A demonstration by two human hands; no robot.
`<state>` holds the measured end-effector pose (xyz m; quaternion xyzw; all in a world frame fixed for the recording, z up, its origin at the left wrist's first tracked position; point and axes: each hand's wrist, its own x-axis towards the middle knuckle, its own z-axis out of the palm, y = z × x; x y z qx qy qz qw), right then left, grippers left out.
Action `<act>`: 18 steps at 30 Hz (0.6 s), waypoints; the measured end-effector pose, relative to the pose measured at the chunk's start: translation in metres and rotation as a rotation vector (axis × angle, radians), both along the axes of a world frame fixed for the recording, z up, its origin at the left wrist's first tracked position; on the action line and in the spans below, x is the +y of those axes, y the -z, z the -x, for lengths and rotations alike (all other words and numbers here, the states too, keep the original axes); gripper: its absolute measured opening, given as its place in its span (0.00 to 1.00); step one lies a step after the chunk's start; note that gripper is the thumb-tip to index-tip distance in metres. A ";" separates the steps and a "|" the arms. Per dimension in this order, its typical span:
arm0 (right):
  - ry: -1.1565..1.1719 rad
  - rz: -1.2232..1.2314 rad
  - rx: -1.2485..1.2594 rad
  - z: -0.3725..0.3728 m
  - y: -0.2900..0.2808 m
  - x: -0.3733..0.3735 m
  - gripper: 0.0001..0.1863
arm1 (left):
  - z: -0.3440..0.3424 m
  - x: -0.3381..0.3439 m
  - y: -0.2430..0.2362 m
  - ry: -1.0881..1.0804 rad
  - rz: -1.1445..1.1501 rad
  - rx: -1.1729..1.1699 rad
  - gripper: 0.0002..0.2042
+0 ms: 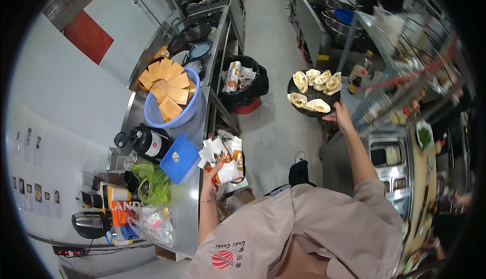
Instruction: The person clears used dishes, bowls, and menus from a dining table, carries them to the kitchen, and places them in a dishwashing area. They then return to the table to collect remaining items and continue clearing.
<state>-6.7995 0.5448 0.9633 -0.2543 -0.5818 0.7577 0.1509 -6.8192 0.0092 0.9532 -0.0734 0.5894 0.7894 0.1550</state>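
Note:
My right hand [341, 115] grips the near right edge of a round black plate [310, 90], held out over the aisle. Several oysters in their shells [324, 80] lie around the plate, most of them toward its far side. Lower down on the left, my left hand [212, 171] is closed round a crumpled white carton with orange print [219, 156]. More white and orange packaging [237, 150] shows right beside it, and I cannot tell whether the hand holds that too. The steel counter's edge is just left of this hand.
On the left steel counter [187, 205] stand a blue basket of wooden pieces [152, 108], a black jug [149, 141], a blue box [179, 158] and plastic bags [153, 185]. A lined bin [255, 84] stands in the aisle. Metal shelving [364, 41] and steel food pans [395, 177] are on the right.

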 end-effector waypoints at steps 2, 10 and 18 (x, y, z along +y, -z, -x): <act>-0.065 -0.010 0.023 0.059 0.001 0.022 0.26 | 0.036 0.018 0.000 -0.014 -0.022 -0.018 0.26; -0.273 -0.032 0.028 0.293 0.001 0.066 0.20 | 0.108 0.077 0.008 -0.252 -0.037 -0.058 0.28; -0.450 -0.020 0.003 0.518 0.001 0.058 0.19 | 0.190 0.100 0.048 -0.463 -0.032 -0.232 0.30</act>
